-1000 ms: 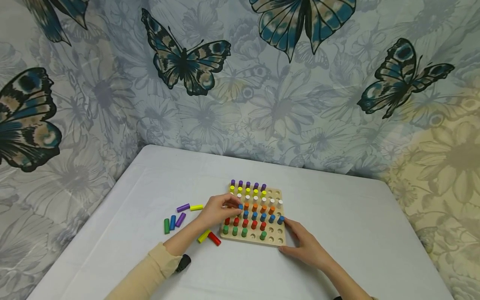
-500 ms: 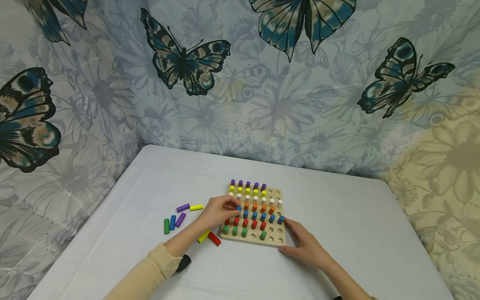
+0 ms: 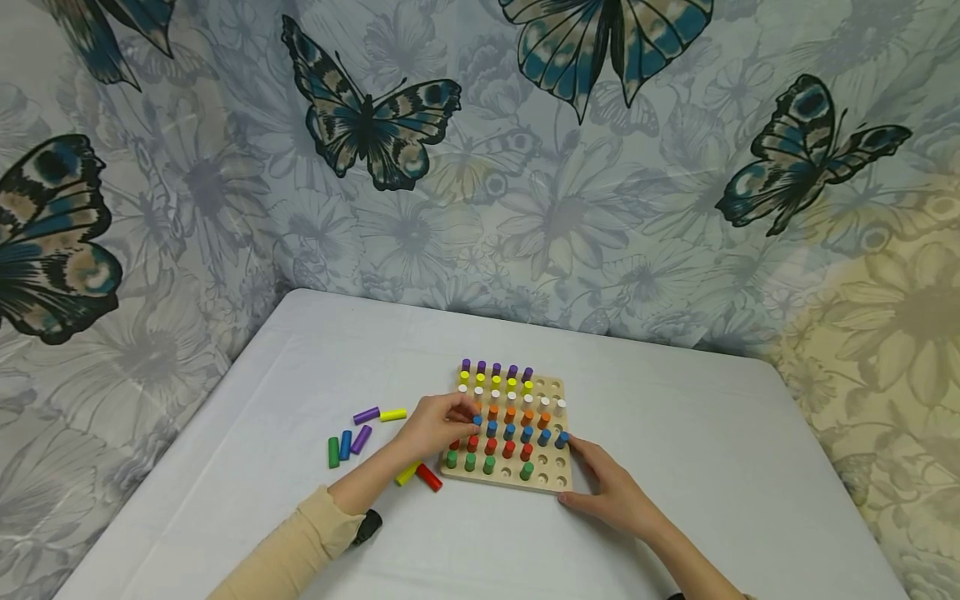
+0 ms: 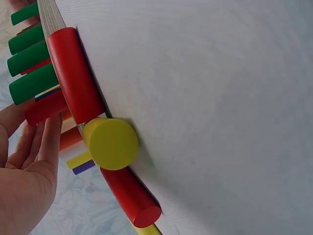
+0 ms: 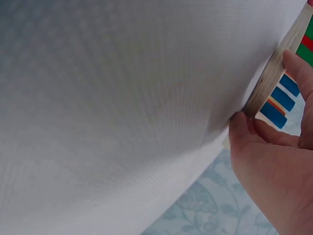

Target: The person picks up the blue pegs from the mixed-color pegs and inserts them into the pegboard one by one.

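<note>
A square wooden pegboard (image 3: 551,472) lies on the table, with rows of purple, yellow, white, orange, blue, red and green pegs standing in it. My left hand (image 3: 435,422) pinches a blue peg (image 3: 477,422) at the left end of the blue row; whether it sits in a hole is hidden by the fingers. In the left wrist view that hand (image 4: 29,186) reaches past green pegs (image 4: 32,61). My right hand (image 3: 611,492) grips the board's right side, thumb by the near corner. The right wrist view shows its fingers against the board's edge (image 5: 271,78).
Left of the board lie loose pegs: purple (image 3: 366,415), yellow (image 3: 393,415), green (image 3: 333,452) and blue (image 3: 346,445) among them. A red peg (image 3: 429,477) and a yellow peg (image 3: 406,473) lie by its near left corner. A butterfly-patterned backdrop (image 3: 480,242) rises behind the white table (image 3: 675,400).
The blue peg in my left hand has shifted slightly nearer and left, from beside the orange row to the blue row's left end. My right hand stays on the board's side.
</note>
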Tool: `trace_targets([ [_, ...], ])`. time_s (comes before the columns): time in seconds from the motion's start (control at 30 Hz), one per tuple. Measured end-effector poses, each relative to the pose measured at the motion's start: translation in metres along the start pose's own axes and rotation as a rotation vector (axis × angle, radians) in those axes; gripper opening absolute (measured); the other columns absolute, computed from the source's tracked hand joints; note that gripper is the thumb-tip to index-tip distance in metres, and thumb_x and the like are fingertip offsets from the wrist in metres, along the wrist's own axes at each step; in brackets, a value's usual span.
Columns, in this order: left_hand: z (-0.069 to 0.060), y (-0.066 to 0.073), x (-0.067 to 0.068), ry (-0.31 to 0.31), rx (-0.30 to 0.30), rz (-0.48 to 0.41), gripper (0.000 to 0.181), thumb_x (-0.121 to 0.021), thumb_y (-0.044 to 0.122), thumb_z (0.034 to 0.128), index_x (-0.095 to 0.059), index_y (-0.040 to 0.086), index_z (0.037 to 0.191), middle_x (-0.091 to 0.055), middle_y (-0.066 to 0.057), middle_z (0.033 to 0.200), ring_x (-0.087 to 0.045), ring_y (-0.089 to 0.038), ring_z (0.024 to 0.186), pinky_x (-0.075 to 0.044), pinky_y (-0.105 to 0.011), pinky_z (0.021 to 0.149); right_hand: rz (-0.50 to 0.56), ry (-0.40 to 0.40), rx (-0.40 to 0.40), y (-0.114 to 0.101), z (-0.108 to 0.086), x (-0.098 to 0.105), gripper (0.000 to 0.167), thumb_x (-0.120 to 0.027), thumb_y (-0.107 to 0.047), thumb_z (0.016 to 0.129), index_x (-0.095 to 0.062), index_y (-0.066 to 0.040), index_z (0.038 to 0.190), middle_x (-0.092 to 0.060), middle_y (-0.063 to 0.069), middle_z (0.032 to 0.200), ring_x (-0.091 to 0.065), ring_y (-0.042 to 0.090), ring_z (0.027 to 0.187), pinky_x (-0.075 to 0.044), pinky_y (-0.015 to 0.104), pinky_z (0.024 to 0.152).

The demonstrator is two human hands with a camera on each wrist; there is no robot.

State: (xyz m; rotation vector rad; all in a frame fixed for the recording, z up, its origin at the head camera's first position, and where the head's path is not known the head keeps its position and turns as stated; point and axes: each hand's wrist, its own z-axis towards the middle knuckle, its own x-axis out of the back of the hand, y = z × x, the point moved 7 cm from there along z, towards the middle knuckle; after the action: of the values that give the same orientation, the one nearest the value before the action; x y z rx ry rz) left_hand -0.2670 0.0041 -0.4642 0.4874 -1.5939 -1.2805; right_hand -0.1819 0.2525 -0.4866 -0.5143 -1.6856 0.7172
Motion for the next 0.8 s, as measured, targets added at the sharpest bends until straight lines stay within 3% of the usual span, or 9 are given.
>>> trace_targets([
  [0.8,-0.0014,0.0041,-0.0005,0.002,-0.025,0.03,0.014,-0.072,0.007,0.0881,-0.067,0.004,0.101,-0.069,-0.01,0.099,-0.066,-0.017,0.088,-0.056,-0.023,0.074,0.0,0.0,-0.016,0.0,-0.0005,-0.0005,0.089,-0.082,-0.034,0.079,-0.035,-0.009,0.151,-0.036,0.015,0.152,-0.033,0.036,0.14,-0.034,0.047,0.108],
])
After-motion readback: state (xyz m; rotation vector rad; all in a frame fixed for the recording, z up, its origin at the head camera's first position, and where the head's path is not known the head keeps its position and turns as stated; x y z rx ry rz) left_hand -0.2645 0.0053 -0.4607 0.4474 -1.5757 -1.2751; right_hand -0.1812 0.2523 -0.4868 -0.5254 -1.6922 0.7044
